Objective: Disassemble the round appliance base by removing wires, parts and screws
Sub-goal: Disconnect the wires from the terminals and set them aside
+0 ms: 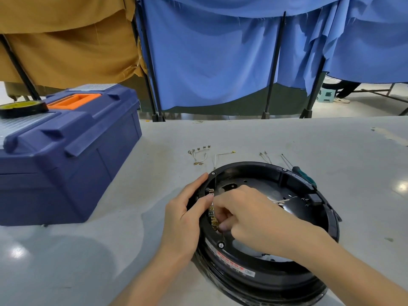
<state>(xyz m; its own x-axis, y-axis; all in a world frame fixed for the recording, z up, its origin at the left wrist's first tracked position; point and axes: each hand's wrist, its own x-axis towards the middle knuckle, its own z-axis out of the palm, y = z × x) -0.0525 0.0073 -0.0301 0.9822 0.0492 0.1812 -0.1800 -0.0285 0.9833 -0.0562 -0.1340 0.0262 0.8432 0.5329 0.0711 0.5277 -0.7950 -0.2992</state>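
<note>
The round black appliance base lies open side up on the grey table, near the front edge. My left hand grips its left rim, thumb on the inside by a row of brass terminals. My right hand reaches inside, its fingers curled and pinching something small at those terminals; the fingers hide what it is. Beyond the base lie removed white wires with brass lugs and one more wire. A green-handled screwdriver rests behind the far right rim.
A blue toolbox with an orange handle stands at the left, a tape roll on its lid. More thin wires lie behind the base. Blue and tan curtains on black stands hang past the table's far edge.
</note>
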